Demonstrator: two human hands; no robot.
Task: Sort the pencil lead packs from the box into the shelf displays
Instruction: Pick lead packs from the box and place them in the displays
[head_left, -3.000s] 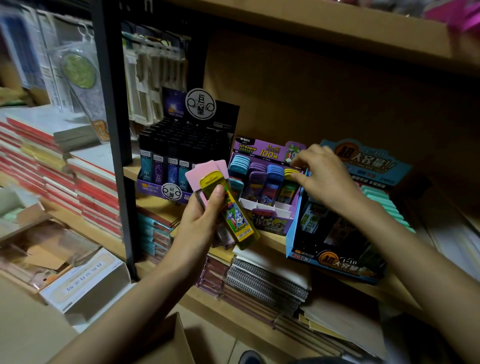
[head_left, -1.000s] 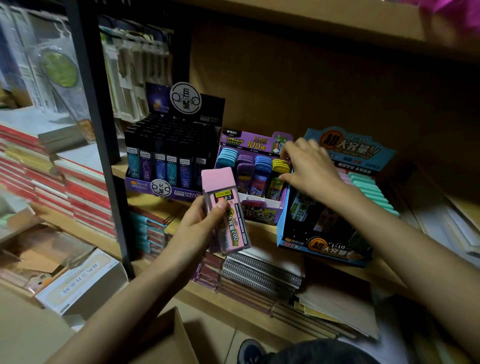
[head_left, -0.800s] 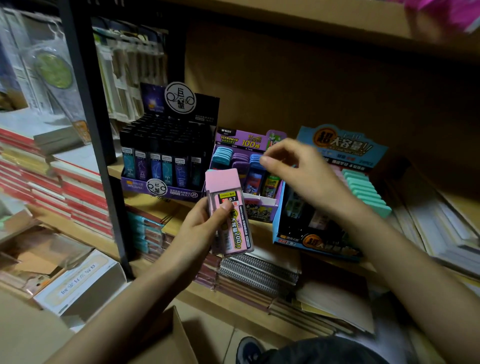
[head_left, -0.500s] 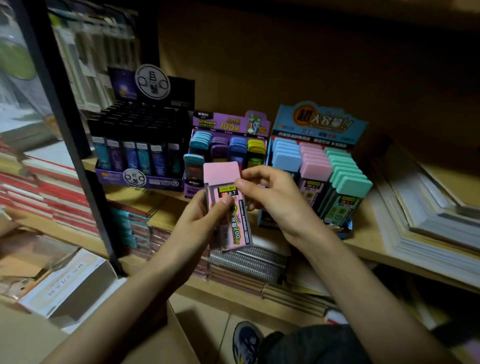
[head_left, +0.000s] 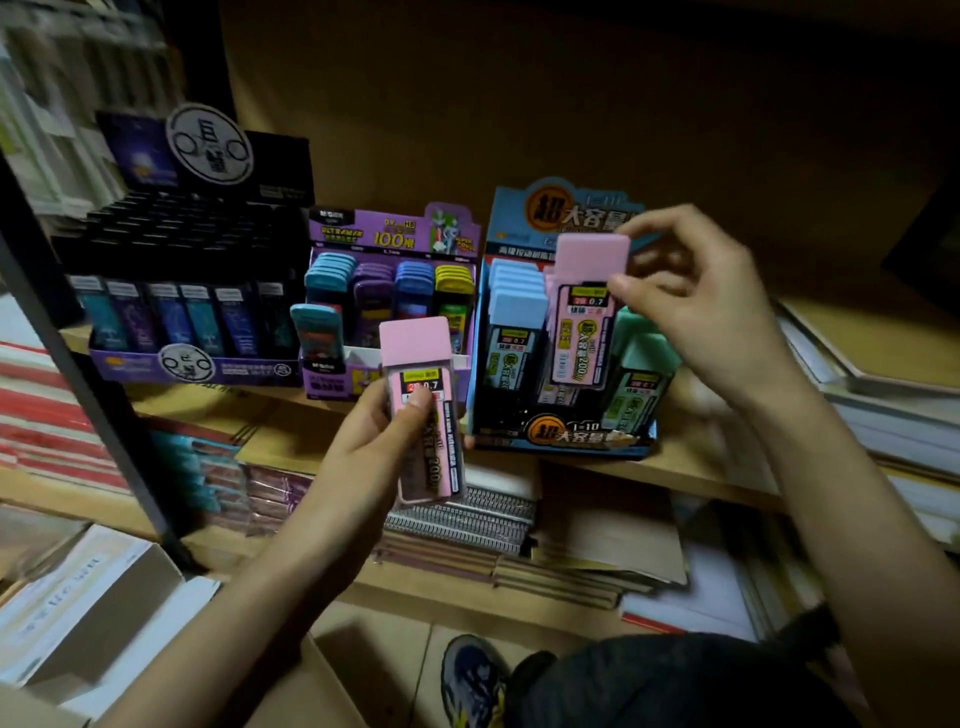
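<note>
My right grip pinches a pink lead pack at its upper right edge, thumb and fingertip closed on it, holding it upright over the middle row of the blue display. My left grip is wrapped round a second pink pack, thumb across its label, in front of the purple display. Both displays stand on the wooden shelf beside a black display.
</note>
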